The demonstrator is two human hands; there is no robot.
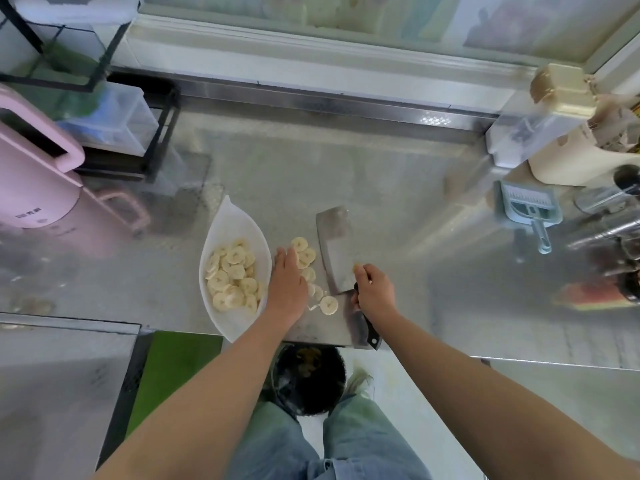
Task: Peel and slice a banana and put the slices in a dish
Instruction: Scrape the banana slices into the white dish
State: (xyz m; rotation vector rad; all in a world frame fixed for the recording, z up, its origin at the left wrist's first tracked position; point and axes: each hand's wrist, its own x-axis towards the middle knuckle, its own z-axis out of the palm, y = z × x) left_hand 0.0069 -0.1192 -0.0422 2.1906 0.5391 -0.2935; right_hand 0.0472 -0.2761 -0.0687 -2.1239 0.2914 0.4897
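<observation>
The left hand (285, 284) lies palm down with its fingers stretched out flat, resting on a scatter of loose banana slices (305, 255) on the desk (398, 188). It holds nothing that I can make out.

The right hand (375, 293) sits just right of it, fingers curled where the blade of a cleaver (333, 249) meets its dark handle. I read that as a grip on the cleaver, though the hand hides the contact. The blade lies nearly flat on the desk and points away from me. The handle end sticks out toward the desk's near edge. A small pale bit shows at the fingertips; I cannot tell what it is.

Just left of the left hand, touching its wrist side, stands a white leaf-shaped dish (230, 216) with a heap of slices in the dish (232, 271). More loose slices lie between the two hands, one near the cleaver's heel.

Below the near edge, between my knees, a dark bin (308, 386) stands on the floor. Far left is a pink appliance (34, 188), and behind it a black wire rack (152, 133) with clear boxes. Far right lies a blue-grey slicer (530, 207).
</observation>
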